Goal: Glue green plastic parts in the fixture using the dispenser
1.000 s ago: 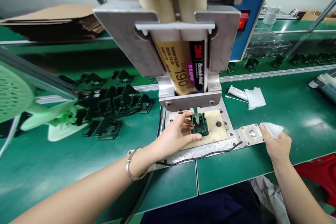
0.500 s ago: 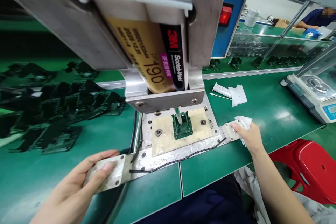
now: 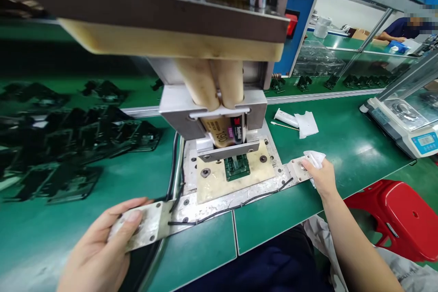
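Observation:
At the left end of the machine's metal base [image 3: 219,210], my left hand [image 3: 99,246] is closed around the left button plate [image 3: 148,223], thumb on top. My right hand [image 3: 323,180] grips the right button plate [image 3: 296,169], its thumb at the round button; a white wipe [image 3: 317,159] is at this hand. Between them a small green circuit board [image 3: 237,171] rests on a pale fixture plate [image 3: 210,187]. Right above the board is a 3M adhesive cartridge [image 3: 222,132] in a metal holder [image 3: 171,107]. Its nozzle tip is mostly hidden behind the holder's lower bar.
Dark board assemblies [image 3: 75,146] crowd the left of the bench. A white syringe [image 3: 286,117], a swab [image 3: 285,125] and a folded wipe [image 3: 308,125] lie right of the machine. Beyond stand a scale [image 3: 404,121] and a red stool [image 3: 410,219]. Another person [image 3: 404,29] sits far right.
The holder with the cartridge has dropped towards the board, bringing the upper press plate and pale plungers into view. Both hands keep their grip on the button plates.

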The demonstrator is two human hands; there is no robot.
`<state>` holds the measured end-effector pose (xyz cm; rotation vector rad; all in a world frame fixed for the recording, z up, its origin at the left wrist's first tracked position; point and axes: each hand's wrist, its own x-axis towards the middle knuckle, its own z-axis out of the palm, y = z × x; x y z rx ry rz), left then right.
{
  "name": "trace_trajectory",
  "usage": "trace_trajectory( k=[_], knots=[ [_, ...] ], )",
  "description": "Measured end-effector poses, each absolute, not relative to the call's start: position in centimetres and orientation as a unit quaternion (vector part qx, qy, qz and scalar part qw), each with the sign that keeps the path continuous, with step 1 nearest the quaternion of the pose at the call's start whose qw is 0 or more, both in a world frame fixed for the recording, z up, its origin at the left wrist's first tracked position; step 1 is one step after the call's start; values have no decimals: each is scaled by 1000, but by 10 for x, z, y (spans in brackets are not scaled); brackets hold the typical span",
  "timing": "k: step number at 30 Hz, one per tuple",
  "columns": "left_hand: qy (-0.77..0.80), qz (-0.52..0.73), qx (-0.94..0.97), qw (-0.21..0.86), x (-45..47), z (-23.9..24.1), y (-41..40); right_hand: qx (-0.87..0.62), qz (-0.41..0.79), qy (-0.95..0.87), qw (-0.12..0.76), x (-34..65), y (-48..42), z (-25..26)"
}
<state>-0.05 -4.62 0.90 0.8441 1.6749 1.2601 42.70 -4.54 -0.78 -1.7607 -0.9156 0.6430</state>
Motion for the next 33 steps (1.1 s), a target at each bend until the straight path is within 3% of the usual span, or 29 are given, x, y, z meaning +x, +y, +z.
trace_trajectory(
  k=[3,33],
  knots=[
    [666,513,265,472,7,18,-47,-732,264,-376,502,430,-46,-10],
    [652,510,299,475,6,16,-53,-754,264,-345,493,437,-50,-17]
  ],
)
